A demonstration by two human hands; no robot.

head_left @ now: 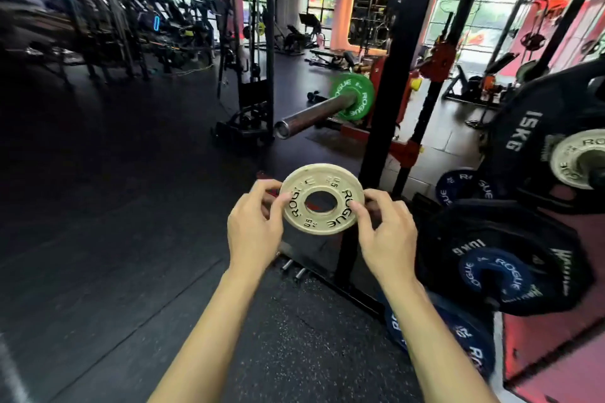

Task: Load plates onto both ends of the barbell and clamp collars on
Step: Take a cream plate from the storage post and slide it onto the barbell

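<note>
A small white plate (322, 180) marked 0.5 kg is held up in front of me, its hole facing me. My left hand (253, 229) pinches its left rim and my right hand (383, 232) pinches its right rim. Beyond it, the bare steel barbell sleeve (314, 114) points toward me from the rack, with a small green plate (352, 96) seated at its inner end. No collar shows on the sleeve.
A black rack upright (389, 91) stands just right of the sleeve. Stored plates hang on pegs at the right: a black 15 kg plate (523, 141), a white one (576, 157), blue ones (497, 271). Dark rubber floor (131, 239) spreads to the left, gym machines behind.
</note>
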